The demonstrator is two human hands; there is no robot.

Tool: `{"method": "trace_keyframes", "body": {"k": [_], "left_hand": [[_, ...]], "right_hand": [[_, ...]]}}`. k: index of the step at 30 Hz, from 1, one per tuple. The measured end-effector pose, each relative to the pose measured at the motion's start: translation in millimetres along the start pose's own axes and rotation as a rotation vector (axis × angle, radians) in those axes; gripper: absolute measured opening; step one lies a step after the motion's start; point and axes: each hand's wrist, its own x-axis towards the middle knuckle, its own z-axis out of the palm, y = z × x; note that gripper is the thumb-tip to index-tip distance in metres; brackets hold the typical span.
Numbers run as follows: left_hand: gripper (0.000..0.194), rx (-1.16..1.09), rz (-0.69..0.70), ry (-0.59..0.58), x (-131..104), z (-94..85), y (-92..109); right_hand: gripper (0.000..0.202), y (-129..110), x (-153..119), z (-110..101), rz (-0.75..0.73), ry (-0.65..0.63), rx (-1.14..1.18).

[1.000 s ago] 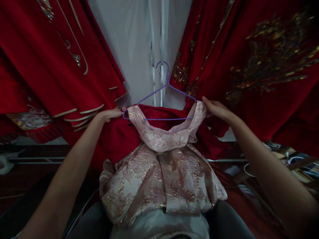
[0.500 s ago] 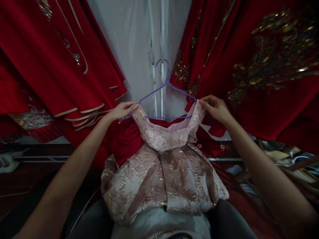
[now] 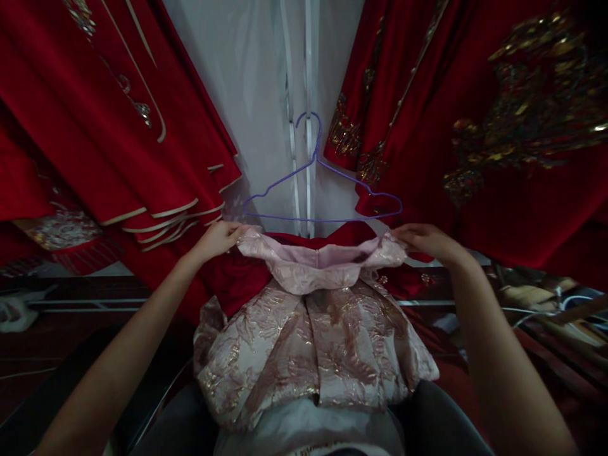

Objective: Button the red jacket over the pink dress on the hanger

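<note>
A pale pink brocade dress (image 3: 313, 275) with gold-toned floral patterning lies spread across my lap, its skirt puffed out. My left hand (image 3: 216, 242) is closed on the dress's left shoulder edge. At the opposite shoulder, my right hand (image 3: 425, 240) pinches the fabric, so the neckline is stretched wide between them. Just beyond the neckline is a purple wire hanger (image 3: 317, 158), its hook up and its whole outline visible, apart from the dress and touched by neither hand.
Red garments with beadwork hang on the left (image 3: 190, 114) and right (image 3: 513, 209). Between them is a grey-white panel (image 3: 256, 82) with vertical metal strips. A metal bar (image 3: 95, 303) crosses low behind the dress. Assorted items lie at the far right, and a white object (image 3: 16, 310) sits far left.
Both hands have moved down and outward, drawing the dress's shoulders off the ends of the hanger. The hanger has stayed in place, now fully exposed.
</note>
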Motion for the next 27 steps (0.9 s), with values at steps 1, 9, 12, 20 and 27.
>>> {"method": "trace_keyframes", "body": {"k": [1, 9, 12, 20, 27], "left_hand": [[0.044, -0.02, 0.043, -0.046, 0.3, 0.9, 11.5], [0.028, -0.013, 0.578, 0.064, 38.1, 47.1, 117.8], [0.027, 0.097, 0.618, 0.07, 49.8, 79.3, 131.0], [0.029, 0.151, 0.53, 0.126, 16.1, 99.9, 144.6], [0.031, 0.177, 0.532, 0.118, -1.0, 79.1, 154.7]], "right_hand": [[0.038, -5.6, -7.1, 2.0, 0.01, -0.102, 0.012], [0.036, -48.3, -37.2, 26.4, -0.097, -0.363, 0.108], [0.034, -54.5, -41.0, 29.2, -0.111, -0.33, 0.145], [0.028, -12.0, -19.0, 5.0, -0.034, 0.406, 0.443], [0.023, 1.6, -5.8, 5.3, -0.083, 0.624, 0.398]]}}
